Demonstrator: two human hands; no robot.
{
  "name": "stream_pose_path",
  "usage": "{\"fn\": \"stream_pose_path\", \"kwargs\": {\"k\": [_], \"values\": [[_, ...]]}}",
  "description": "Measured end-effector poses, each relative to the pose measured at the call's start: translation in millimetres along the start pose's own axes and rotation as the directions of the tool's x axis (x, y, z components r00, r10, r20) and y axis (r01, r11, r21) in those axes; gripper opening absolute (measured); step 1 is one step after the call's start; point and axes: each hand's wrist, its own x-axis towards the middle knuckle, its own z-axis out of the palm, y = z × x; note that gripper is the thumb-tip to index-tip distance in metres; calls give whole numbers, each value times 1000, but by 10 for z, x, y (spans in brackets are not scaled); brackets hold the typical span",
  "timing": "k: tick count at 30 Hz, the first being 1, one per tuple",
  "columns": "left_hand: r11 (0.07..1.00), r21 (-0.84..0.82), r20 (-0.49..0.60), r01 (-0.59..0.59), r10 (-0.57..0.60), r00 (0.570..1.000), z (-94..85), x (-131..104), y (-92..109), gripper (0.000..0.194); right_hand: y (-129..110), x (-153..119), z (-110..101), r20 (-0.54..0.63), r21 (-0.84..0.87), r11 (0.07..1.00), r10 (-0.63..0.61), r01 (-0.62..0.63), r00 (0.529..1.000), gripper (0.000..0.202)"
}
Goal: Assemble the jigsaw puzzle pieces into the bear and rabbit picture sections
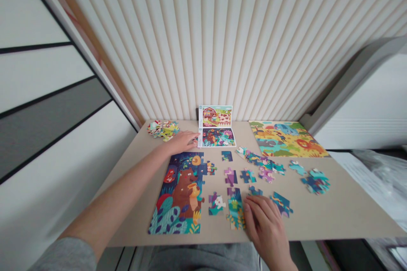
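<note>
My left hand (184, 142) reaches to the left edge of an open picture booklet (217, 126), its fingers apart and touching the booklet's side. A partly joined bear puzzle (182, 192) lies below that hand. My right hand (265, 220) rests at the table's front, fingers bent and close together beside a joined strip with a frog (235, 208); whether anything is under them is hidden. Loose pieces lie between, among them a white rabbit piece (216, 203), a purple piece (230, 176) and a dark blue piece (227, 156).
A finished safari puzzle (288, 139) lies at the back right, with a joined strip (260, 161) before it. Piles of pieces sit at the far left (163, 129) and right (316, 181). Behind the table (333, 207) stands a pleated panel (219, 42).
</note>
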Motion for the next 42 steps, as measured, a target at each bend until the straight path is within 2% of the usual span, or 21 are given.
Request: {"fn": "stream_pose_path", "kwargs": {"k": [6, 9, 14, 17, 19, 23, 26, 28, 32, 34, 37, 40, 42], "values": [[995, 82, -14, -58, 59, 998, -39, 28, -43, 42, 15, -8, 5, 4, -25, 999, -26, 27, 1000, 17], [988, 143, -47, -62, 70, 996, -188, 2, -80, 47, 15, -7, 3, -2, -26, 999, -27, 27, 1000, 16], [975, 220, -142, -32, 64, 988, -542, -124, -112, 47, 21, 3, 7, 11, -16, 1000, -20, 20, 1000, 16], [971, 238, -220, -15, 69, 973, -684, -257, -66, 50, 25, 11, 11, -1, -7, 1000, -11, 11, 1000, 15], [971, 237, -274, -18, 85, 958, -716, -369, 21, 50, 31, 15, 5, -8, 9, 1000, -10, 10, 1000, 15], [976, 208, -381, -59, 136, 914, -641, -622, 339, 51, 31, 78, -56, -21, 89, 995, 35, -33, 999, 16], [983, 167, -463, -80, 150, 874, -521, -778, 643, 52, -33, 260, -130, 10, 205, 972, 112, -112, 994, 18], [988, 132, -514, -85, 141, 846, -444, -837, 836, 55, -112, 469, -158, 100, 279, 946, 142, -165, 985, 20], [995, 59, -585, -85, 103, 805, -331, -853, 1141, 58, -274, 993, -77, 342, 394, 873, 150, -287, 928, 31], [996, 32, -606, -79, 83, 791, -281, -843, 1245, 58, -317, 1223, 27, 426, 473, 817, 117, -331, 897, 37], [999, -1, -629, -45, 34, 777, -189, -842, 1348, 52, -327, 1454, 192, 489, 551, 717, 137, -427, 862, 38], [1000, -23, -635, -14, -4, 772, -88, -845, 1408, 49, -303, 1563, 297, 524, 607, 620, 157, -496, 837, 38], [999, -36, -622, -17, -9, 783, -42, -837, 1431, 48, -271, 1591, 332, 534, 620, 602, 146, -503, 833, 40]]}}
